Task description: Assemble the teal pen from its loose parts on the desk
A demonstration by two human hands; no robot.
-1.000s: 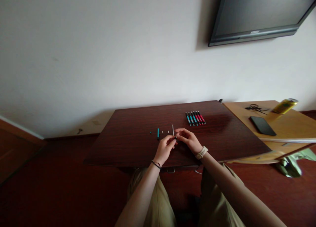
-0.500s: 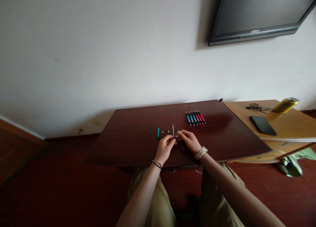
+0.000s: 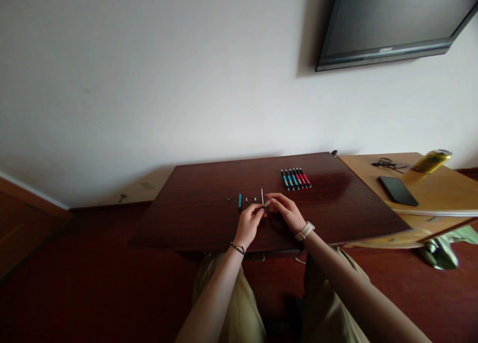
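My left hand (image 3: 249,223) is closed in a pinch on a small dark pen part (image 3: 265,205) with a light end. From the other side my right hand (image 3: 287,212) is closed at the light end, fingertips partly hiding it. Just beyond the fingers lies a thin white pen refill (image 3: 262,195). To its left are two tiny pale pieces, a small tip (image 3: 255,199) and another bit (image 3: 246,199), then a teal pen barrel (image 3: 239,201) and a tiny dark teal piece (image 3: 228,200).
Several teal and pink pens (image 3: 296,178) lie in a row farther back on the dark wooden table (image 3: 194,208). A lighter cabinet (image 3: 448,193) adjoins at right, with a phone (image 3: 398,190), a black cable (image 3: 388,164) and a yellow can (image 3: 432,161). A television (image 3: 392,24) hangs above.
My right fingers have shifted slightly left and closer to the pen part. My left hand stays nearly where it was, and the pieces on the table have not moved.
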